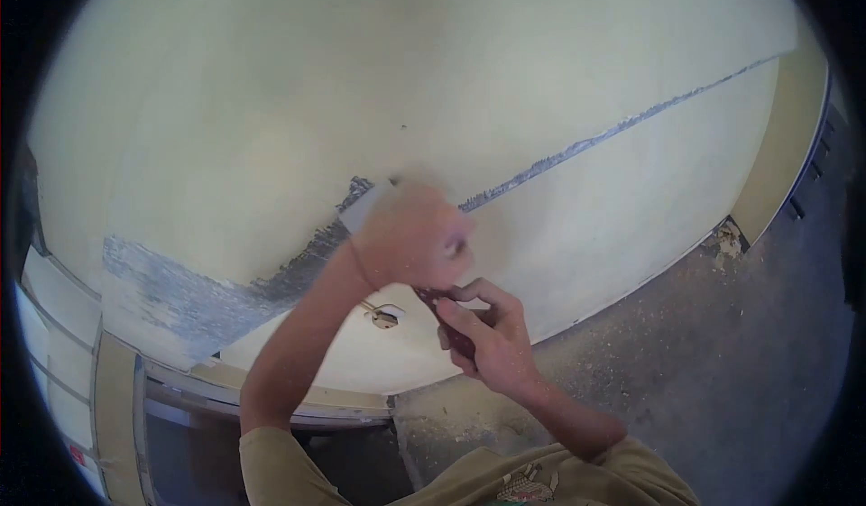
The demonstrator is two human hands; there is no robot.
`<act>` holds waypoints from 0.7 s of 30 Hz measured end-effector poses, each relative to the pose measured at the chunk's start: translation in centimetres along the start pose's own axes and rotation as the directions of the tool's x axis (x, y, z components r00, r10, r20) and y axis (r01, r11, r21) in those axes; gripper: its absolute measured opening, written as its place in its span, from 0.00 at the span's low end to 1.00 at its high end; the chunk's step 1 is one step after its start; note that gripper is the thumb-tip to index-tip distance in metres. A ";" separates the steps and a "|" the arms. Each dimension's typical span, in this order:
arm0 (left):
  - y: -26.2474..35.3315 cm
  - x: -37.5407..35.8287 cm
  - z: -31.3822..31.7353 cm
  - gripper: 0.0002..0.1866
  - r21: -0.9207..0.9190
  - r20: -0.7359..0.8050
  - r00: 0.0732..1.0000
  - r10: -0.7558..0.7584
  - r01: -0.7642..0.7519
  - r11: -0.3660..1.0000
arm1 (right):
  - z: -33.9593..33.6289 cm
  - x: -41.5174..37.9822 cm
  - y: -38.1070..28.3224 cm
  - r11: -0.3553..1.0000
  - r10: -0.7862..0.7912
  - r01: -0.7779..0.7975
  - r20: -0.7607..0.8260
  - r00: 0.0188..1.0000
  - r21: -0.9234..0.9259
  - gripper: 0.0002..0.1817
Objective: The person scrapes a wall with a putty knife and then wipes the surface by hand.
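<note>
Both of my hands are on a scraper, held against a pale cream wall. Its dark red handle is wrapped by the fingers of my right hand. Higher up, my left hand is closed around the tool near its blade, slightly smeared by motion and hiding the middle of it. A pale, wide scraper blade shows to the left of that hand, touching the wall. Around the blade runs a rough grey-blue patch where the wall's surface is stripped, thinning into a narrow line toward the right.
A wall socket sits below my left forearm. Chips and dust lie over the grey floor. At lower left is a doorway frame. A damaged spot shows at the wall's bottom right corner.
</note>
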State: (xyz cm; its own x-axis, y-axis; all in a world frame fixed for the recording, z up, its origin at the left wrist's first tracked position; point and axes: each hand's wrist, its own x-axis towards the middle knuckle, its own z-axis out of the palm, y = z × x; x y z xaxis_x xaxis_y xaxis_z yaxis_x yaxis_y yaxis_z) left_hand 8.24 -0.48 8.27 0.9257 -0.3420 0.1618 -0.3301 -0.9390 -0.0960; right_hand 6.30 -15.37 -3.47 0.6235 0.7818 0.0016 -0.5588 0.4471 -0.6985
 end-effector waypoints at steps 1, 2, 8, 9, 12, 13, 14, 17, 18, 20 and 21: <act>0.1 0.0 0.1 0.10 -0.008 0.007 1.000 0.000 0.000 1.000 | 0.2 0.0 -0.3 1.000 0.006 -0.006 0.019 1.000 0.004 0.10; 0.3 0.3 -0.3 0.10 0.020 0.038 0.999 -0.004 0.003 1.000 | 0.3 -0.1 -0.7 1.000 0.008 -0.008 0.042 0.999 0.003 0.10; 0.3 0.2 0.0 0.10 0.035 0.107 0.994 0.012 -0.016 0.999 | 0.0 0.1 -0.2 1.000 0.019 -0.019 0.061 0.998 0.005 0.10; 0.3 0.1 0.0 0.10 0.035 0.085 0.996 -0.012 0.009 0.999 | -0.2 0.1 -0.4 1.000 0.027 -0.028 0.059 0.998 0.002 0.10; 0.6 -0.5 0.9 0.10 -0.120 0.034 0.999 -0.024 0.028 0.992 | -0.2 -0.6 -0.8 0.999 0.030 -0.030 0.044 0.999 -0.015 0.09; 0.3 -0.3 0.3 0.10 -0.104 0.027 1.000 -0.017 0.019 0.994 | -0.1 -0.6 -0.8 0.999 0.044 -0.044 0.036 0.998 -0.015 0.09; 0.0 -0.1 -0.1 0.10 -0.071 -0.001 1.000 -0.020 0.020 0.997 | -0.1 -0.5 -0.9 0.998 0.061 -0.060 0.025 0.998 -0.017 0.09; 0.0 0.0 -0.3 0.10 -0.026 0.011 0.998 -0.057 0.058 0.998 | 0.6 0.0 -0.9 1.000 0.016 -0.017 0.056 0.998 0.015 0.09; 0.3 -0.3 -0.4 0.10 -0.001 0.046 0.995 -0.093 0.093 0.996 | 0.5 -0.6 -0.4 0.999 0.035 -0.036 0.054 0.998 0.014 0.09; 0.5 -0.6 0.6 0.10 0.026 0.047 0.999 -0.008 0.006 1.000 | 0.4 -0.9 0.3 1.000 0.006 -0.006 0.007 1.000 0.014 0.09; 0.5 -0.5 0.7 0.10 0.055 0.045 0.996 0.082 -0.084 0.995 | 0.6 -0.2 0.1 1.000 -0.004 0.004 0.016 1.000 0.010 0.09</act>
State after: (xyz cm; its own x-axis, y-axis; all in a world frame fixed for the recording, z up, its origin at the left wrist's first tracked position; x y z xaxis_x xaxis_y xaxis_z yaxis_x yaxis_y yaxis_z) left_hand 7.78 -0.78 7.42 0.9030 -0.4155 0.1093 -0.3961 -0.9036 -0.1629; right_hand 5.78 -15.22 -3.09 0.6166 0.7871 0.0160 -0.5618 0.4542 -0.6915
